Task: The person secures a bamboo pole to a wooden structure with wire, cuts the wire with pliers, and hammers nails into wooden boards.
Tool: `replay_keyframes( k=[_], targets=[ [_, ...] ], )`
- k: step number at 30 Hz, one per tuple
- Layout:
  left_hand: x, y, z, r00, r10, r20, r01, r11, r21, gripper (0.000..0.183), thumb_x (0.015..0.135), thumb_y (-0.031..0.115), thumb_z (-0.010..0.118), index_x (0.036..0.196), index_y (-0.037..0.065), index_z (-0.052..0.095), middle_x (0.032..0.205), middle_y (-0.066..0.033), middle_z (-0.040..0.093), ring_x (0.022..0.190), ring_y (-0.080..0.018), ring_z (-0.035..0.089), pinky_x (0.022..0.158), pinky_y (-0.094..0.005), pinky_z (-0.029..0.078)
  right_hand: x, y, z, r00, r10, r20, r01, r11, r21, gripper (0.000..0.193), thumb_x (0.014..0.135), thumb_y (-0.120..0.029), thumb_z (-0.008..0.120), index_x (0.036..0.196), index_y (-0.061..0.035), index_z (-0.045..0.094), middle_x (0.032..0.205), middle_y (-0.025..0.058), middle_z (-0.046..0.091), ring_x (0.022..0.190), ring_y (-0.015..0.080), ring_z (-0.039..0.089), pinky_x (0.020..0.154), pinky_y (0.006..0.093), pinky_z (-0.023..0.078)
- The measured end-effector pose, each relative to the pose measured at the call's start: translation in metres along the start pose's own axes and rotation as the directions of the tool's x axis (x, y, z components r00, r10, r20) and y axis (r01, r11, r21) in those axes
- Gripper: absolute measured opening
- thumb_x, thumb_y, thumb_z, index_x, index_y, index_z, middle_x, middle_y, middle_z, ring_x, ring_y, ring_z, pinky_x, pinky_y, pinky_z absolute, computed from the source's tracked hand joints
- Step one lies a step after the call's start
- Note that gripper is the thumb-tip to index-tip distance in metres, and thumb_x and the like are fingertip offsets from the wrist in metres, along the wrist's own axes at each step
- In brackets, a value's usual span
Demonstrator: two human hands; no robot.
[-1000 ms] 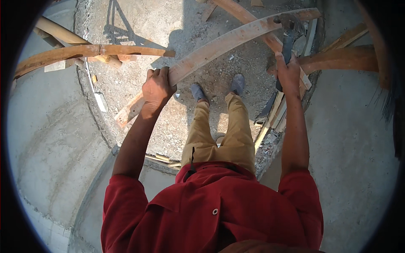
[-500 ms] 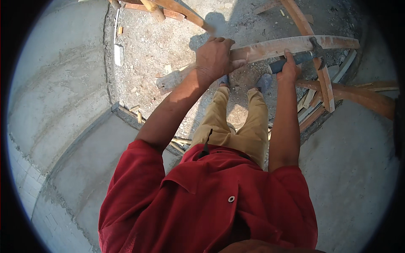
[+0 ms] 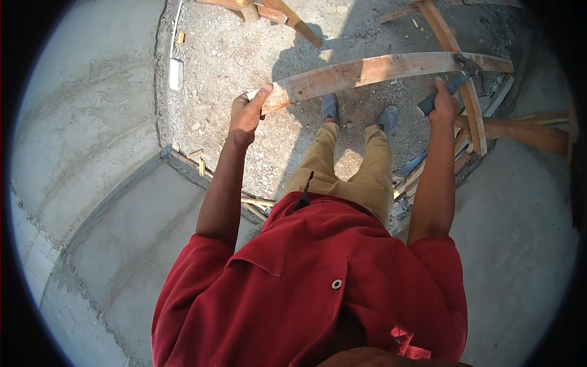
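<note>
A long wooden plank (image 3: 361,72) stretches across in front of me, its right part lying over another timber. My left hand (image 3: 247,115) grips the plank's left end, thumb on top and fingers beneath. In my right hand (image 3: 445,103) is a hammer (image 3: 457,83) with a dark grip, held below the plank's right part. The hammer's metal head lies against or just over the plank near the crossing timber; I cannot tell whether they touch.
An upright-slanting timber (image 3: 471,113) crosses under the plank at right, with a thick brown beam (image 3: 529,139) beside it. More timbers (image 3: 269,12) lie at the top. Grey concrete walls (image 3: 92,92) stand left and right. A white block (image 3: 177,74) rests by the left wall on gravelly ground (image 3: 244,55).
My left hand has moved left and nearer, from the plank's middle to its left end. My right hand with the hammer has shifted right.
</note>
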State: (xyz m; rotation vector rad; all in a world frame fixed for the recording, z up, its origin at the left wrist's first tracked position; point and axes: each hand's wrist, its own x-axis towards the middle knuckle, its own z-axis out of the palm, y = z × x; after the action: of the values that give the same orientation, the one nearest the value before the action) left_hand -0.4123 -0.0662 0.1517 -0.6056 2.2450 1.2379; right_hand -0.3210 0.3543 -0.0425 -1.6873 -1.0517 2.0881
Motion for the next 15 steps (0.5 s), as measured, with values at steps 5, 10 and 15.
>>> replay_keyframes(
  k=[5,10,15],
  targets=[
    [0.008,-0.020,0.002,0.996,-0.018,-0.082,0.012,0.997,-0.071,0.051,0.090,0.051,0.078,0.083,0.002,0.068,0.067,0.0008,0.056,0.058,-0.0106,0.050,0.054,-0.0278,0.040,-0.183,-0.081,-0.008,0.884,-0.305,0.355,0.401,0.884,-0.239,0.035,0.097,-0.016,0.069,0.125,-0.0010,0.054,0.092,0.0088,0.067,0.070,0.0146,0.065,0.063,0.0268,0.049],
    [0.023,-0.020,0.007,0.981,0.060,-0.182,-0.045,0.995,0.084,0.061,0.090,0.055,0.077,0.075,-0.003,0.067,0.064,-0.0067,0.060,0.060,-0.0140,0.052,0.057,-0.0330,0.043,-0.258,-0.052,-0.002,0.596,-0.679,0.430,0.656,0.720,0.228,0.035,0.100,-0.024,0.066,0.123,-0.0002,0.056,0.079,0.0046,0.061,0.066,0.0158,0.060,0.060,0.0308,0.049],
    [0.012,-0.017,0.004,0.986,0.054,-0.159,-0.023,0.981,0.194,0.070,0.087,0.062,0.076,0.075,-0.006,0.069,0.063,-0.0086,0.057,0.053,-0.0160,0.050,0.050,-0.0330,0.039,-0.233,0.010,-0.015,0.637,-0.301,0.709,0.750,0.452,-0.482,0.038,0.105,-0.033,0.058,0.117,0.0033,0.058,0.079,0.0163,0.063,0.072,0.0319,0.064,0.063,0.0407,0.050]
  ],
)
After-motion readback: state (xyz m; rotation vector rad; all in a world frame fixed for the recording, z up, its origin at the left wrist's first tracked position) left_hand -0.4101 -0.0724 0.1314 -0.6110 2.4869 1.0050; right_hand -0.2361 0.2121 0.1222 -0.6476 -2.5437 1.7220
